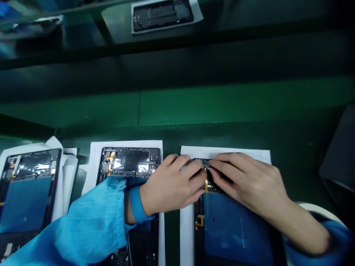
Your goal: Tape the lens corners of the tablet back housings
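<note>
An opened tablet [230, 229] with a blue battery and orange flex cables lies on a white sheet [186, 229] in front of me. My left hand [173, 186] and my right hand [249, 181] meet at its upper edge. Both have their fingers pressed together in a pinch around a small part near an orange flex cable [206, 183]. What they pinch is too small to name. Both arms wear blue sleeves, and the left wrist carries a blue band [137, 205].
A second opened tablet [130, 162] lies on a white sheet to the left, a third [26, 188] at the far left. Another tablet [162, 14] rests on the far shelf. The bench is green [222, 103]. A dark object [340, 159] stands at right.
</note>
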Demonstrator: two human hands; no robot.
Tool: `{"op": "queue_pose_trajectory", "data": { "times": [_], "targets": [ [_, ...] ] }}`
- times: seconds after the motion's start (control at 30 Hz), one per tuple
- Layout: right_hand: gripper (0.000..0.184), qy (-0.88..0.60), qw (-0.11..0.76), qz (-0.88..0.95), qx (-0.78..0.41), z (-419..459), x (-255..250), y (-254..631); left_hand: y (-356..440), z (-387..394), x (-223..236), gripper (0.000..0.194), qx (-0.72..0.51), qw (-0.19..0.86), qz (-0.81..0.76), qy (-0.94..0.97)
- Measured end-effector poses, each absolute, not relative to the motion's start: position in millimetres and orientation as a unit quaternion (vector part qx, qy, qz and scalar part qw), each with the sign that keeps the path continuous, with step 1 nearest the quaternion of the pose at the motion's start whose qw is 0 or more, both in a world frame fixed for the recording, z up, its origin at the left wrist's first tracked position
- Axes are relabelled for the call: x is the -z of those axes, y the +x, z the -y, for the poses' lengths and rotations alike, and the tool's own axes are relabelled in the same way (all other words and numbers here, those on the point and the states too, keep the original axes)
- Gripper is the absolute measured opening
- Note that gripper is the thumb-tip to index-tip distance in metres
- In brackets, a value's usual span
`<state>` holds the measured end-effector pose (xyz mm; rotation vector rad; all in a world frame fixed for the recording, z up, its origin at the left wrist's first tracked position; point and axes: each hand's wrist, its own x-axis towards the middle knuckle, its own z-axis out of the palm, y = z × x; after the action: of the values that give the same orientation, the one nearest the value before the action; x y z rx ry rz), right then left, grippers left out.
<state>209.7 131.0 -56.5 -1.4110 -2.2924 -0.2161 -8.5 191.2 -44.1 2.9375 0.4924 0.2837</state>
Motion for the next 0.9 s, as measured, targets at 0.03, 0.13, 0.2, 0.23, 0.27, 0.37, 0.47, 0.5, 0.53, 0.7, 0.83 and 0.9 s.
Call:
{"op": "queue_pose_trajectory", "data": {
  "times": [0.03,0.13,0.2,0.23,0.27,0.37,0.47,0.5,0.53,0.7,0.83,0.9],
  "targets": [
    [0.008,-0.508,0.216,0.83,0.081,-131,56,210,-9,-191,45,0.03,-0.095,0.073,-0.164,0.979],
    [0.011,-0.503,0.19,0.839,0.085,-131,54,207,-10,-193,46,0.028,-0.098,0.075,-0.166,0.978],
    [0.014,-0.508,0.164,0.841,0.087,-129,51,201,-11,-195,46,0.028,-0.104,0.078,-0.167,0.977],
    [0.016,-0.515,0.152,0.839,0.091,-128,50,196,-12,-196,46,0.028,-0.108,0.078,-0.165,0.977],
    [0.017,-0.523,0.144,0.835,0.096,-127,50,192,-12,-198,46,0.028,-0.112,0.078,-0.162,0.977],
    [0.021,-0.544,0.139,0.819,0.115,-124,47,182,-13,-203,44,0.026,-0.126,0.075,-0.151,0.978],
    [0.019,-0.54,0.146,0.82,0.122,-105,41,191,-12,-212,44,0.025,-0.153,0.066,-0.14,0.976],
    [0.018,-0.539,0.157,0.818,0.123,-93,38,200,-12,-215,44,0.025,-0.161,0.064,-0.136,0.975],
    [0.017,-0.543,0.177,0.81,0.131,-77,34,211,-11,-217,43,0.025,-0.167,0.062,-0.134,0.975],
    [0.027,-0.654,0.211,0.661,0.302,3,24,293,-10,-219,41,0.024,-0.167,0.058,-0.129,0.976],
    [0.031,-0.717,0.145,0.581,0.357,17,32,342,-7,-217,36,0.025,-0.162,0.053,-0.146,0.975],
    [0.028,-0.719,0.153,0.574,0.362,13,37,351,-6,-216,34,0.027,-0.158,0.056,-0.15,0.974]
  ]
}}
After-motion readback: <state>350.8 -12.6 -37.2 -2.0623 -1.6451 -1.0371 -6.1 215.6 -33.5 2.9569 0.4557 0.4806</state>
